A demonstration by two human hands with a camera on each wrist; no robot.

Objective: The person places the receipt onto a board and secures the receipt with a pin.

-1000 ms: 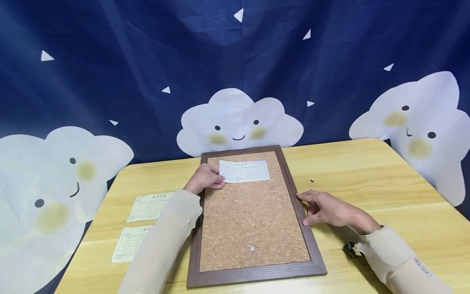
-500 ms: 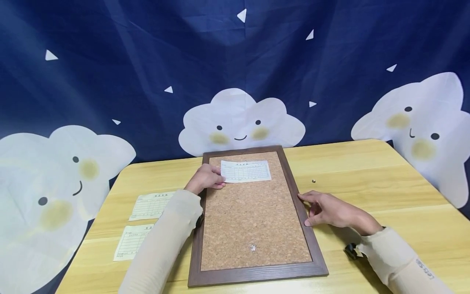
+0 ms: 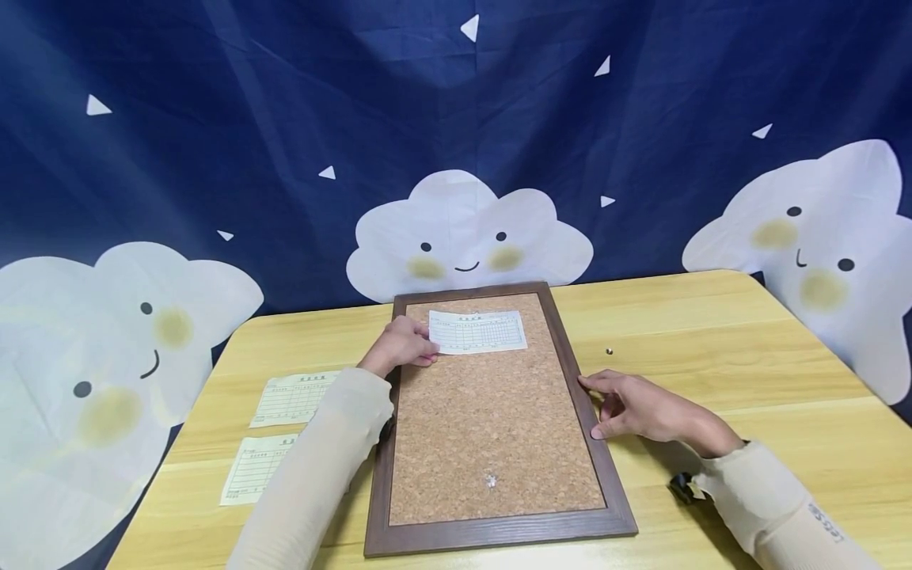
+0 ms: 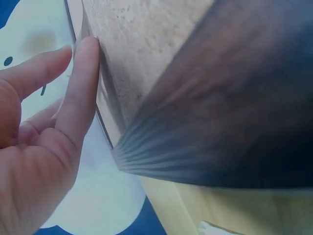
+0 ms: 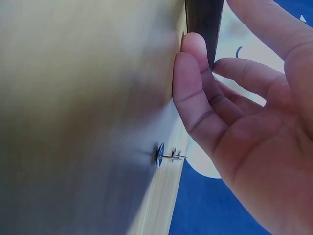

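Note:
A framed cork board [image 3: 492, 427] lies on the wooden table, with a printed paper form [image 3: 477, 332] flat across its upper part. My left hand [image 3: 400, 345] reaches over the frame's left side and pinches the form at its lower left corner; in the left wrist view the index finger [image 4: 83, 83] rests along the board. On the other side, my right hand [image 3: 644, 408] touches the brown frame's right edge, thumb and index spread apart along it. The right wrist view shows its fingers [image 5: 188, 78] low against the table beside the frame, holding nothing.
A metal thumbtack [image 5: 160, 154] stands point up on the table, right of the board. Near the bottom of the cork is a small shiny object [image 3: 490, 480], too small to identify. Two more forms [image 3: 258, 467] lie on the left, partly behind the sleeve. A blue cloud-patterned curtain [image 3: 641, 119] hangs behind.
Both hands and the form stay in place on the board. Only the head view has shifted very slightly.

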